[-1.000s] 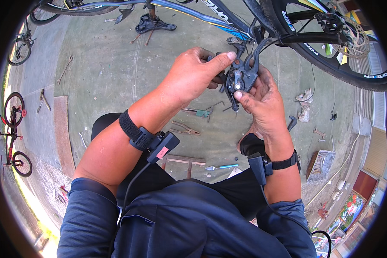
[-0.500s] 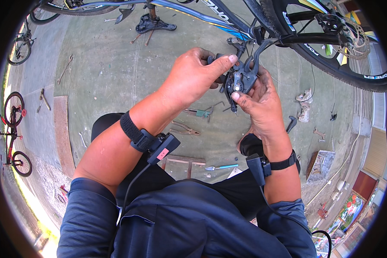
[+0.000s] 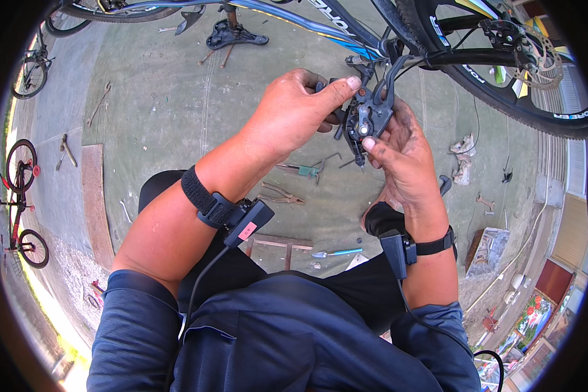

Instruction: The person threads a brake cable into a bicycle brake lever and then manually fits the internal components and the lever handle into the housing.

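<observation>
Both of my hands are at a black bicycle shifter with a brake lever (image 3: 370,119), near the front end of an upside-down bicycle (image 3: 346,32). Its inner metal parts and a round bolt head are exposed on the side toward me. My left hand (image 3: 300,104) is closed around the dark handlebar end beside it, thumb lying on top of the shifter's edge. My right hand (image 3: 405,147) grips the shifter body from the right, with its thumb by the lower part of the mechanism. The fingers behind the shifter are partly hidden.
On the green floor below lie pliers (image 3: 281,194), a green-handled hammer (image 3: 307,170) and a blue-handled screwdriver (image 3: 337,253). The bicycle's wheel (image 3: 490,85) with a brake disc stands at upper right. A saddle (image 3: 235,39) touches the floor; a crumpled rag (image 3: 462,160) lies right.
The shifter has turned slightly in my hands, its brake lever now pointing more upward. My right hand has shifted a little to the right and its thumb has moved. The left hand stays almost in place.
</observation>
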Available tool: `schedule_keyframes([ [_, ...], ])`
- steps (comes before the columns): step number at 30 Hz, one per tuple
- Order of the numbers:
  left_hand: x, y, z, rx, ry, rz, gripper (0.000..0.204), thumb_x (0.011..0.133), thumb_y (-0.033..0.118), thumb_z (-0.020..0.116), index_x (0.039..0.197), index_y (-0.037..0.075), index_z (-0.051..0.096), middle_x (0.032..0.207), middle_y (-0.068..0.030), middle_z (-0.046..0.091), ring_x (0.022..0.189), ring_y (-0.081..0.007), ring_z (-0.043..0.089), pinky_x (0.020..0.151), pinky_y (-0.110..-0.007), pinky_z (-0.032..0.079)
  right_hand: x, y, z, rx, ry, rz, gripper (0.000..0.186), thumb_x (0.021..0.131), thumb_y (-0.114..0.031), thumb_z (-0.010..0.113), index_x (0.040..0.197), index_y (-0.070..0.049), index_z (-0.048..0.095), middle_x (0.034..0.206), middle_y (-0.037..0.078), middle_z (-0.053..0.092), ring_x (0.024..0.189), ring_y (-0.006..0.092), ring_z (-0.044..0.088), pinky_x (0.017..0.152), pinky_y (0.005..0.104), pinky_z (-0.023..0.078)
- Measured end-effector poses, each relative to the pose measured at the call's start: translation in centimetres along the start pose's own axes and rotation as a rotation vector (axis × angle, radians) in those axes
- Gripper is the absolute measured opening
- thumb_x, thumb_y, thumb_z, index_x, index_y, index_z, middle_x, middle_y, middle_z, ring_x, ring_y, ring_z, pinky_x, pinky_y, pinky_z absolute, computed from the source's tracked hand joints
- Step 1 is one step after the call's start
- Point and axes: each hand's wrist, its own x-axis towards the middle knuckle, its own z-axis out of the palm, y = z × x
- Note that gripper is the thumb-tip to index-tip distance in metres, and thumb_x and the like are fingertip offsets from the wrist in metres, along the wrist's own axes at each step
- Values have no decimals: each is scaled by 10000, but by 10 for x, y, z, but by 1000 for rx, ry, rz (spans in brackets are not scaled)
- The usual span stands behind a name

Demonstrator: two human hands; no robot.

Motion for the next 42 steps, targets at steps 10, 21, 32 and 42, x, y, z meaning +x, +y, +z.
schedule_keyframes([
  [10, -1, -1, 0, 38, 17, -1, 708, 865, 469, 715, 1117, -167, 534, 962, -202, 661, 821, -204, 673, 677, -282, 558, 0, 4, 5, -23, 22, -30, 812, 784, -34, 783, 1421, 39, 285, 1310, 163, 508, 1188, 219, 549, 1004, 344, 466],
  [21, 0, -2, 0, -3, 15, 2, 703, 868, 455, 718, 1147, -160, 524, 990, -196, 665, 851, -208, 675, 705, -289, 559, 2, 2, 1, -35, 16, -25, 790, 775, -28, 782, 1412, 33, 319, 1301, 156, 520, 1159, 205, 564, 1001, 335, 461],
  [32, -1, -2, 0, 14, 25, 18, 713, 867, 451, 720, 1146, -174, 522, 983, -199, 661, 838, -201, 673, 702, -289, 566, 2, 8, 7, -17, 26, -78, 782, 780, -39, 794, 1402, 23, 324, 1312, 155, 511, 1175, 209, 556, 1012, 343, 457],
  [42, -2, 3, -2, 11, 14, 41, 722, 854, 459, 731, 1136, -173, 528, 969, -199, 663, 843, -204, 675, 692, -290, 568, 2, 3, 2, -30, 13, -31, 780, 793, -16, 758, 1429, 42, 310, 1298, 155, 523, 1163, 206, 561, 995, 330, 463],
])
